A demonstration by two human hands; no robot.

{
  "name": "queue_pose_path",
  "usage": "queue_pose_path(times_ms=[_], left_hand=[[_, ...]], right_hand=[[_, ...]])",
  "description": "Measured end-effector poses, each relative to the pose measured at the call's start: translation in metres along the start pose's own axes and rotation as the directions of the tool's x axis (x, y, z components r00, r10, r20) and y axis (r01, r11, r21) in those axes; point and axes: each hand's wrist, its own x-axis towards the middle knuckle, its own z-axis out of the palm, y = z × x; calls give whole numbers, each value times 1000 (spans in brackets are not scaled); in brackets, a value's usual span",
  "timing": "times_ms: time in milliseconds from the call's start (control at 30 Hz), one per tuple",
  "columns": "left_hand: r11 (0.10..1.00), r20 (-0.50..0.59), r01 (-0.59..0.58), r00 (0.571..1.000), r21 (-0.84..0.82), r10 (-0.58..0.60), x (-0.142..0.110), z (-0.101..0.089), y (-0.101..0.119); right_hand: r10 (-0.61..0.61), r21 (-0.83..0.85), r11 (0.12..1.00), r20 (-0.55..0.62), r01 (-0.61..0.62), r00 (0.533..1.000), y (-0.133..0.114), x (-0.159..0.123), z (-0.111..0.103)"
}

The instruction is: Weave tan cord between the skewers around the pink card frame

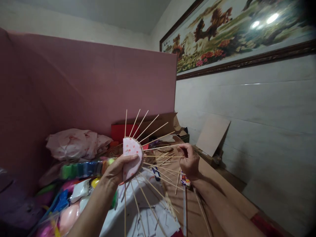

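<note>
My left hand is closed on a half-round piece covered in white cloth with red dots, thumb pressed on its face. Several thin wooden sticks fan out from its curved rim, pointing up, right and down. At the right, my right hand is closed, its thumb and finger pinching the outer end of one stick that reaches out sideways from the rim. Below and behind the fan, loose sticks lie on the brown tabletop.
Bagged coloured clay-like packs and a pink cloth bundle fill the left side. White paper lies in front. A patterned object sits under my right wrist. A board leans on the right wall.
</note>
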Motion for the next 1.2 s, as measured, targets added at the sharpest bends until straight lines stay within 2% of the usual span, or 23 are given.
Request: queue_pose_path(times_ms=[233,367,433,500,600,700,833,933,1067,1200], left_hand=[[999,0,-30,1000,15,30,5,-5,4],[999,-66,8,998,48,-4,4,-7,5],[996,-86,51,995,73,-44,2,-7,5],[994,-63,62,996,86,-57,1,-7,4],[996,24,30,999,83,-32,-2,-6,3],[997,153,22,988,75,-33,-5,-2,1],[997,250,33,967,71,-50,-10,9,-4],[994,274,49,959,99,-74,-15,18,-10],[988,201,68,975,142,-96,-20,28,-18],[984,122,79,988,157,-99,-21,33,-21]], right_hand=[[-131,85,988,11,130,991,2,4,-2],[-142,84,986,6,141,990,2,4,-2],[-79,83,993,7,79,997,3,4,-3],[51,110,992,17,-53,999,4,6,-2],[265,216,938,61,-272,962,11,8,3],[331,244,901,145,-358,932,18,7,11],[328,132,924,206,-358,922,17,-1,18],[299,36,948,247,-317,922,10,-7,20],[204,39,974,291,-224,935,3,-11,21],[196,48,973,342,-225,919,-1,-11,19]])
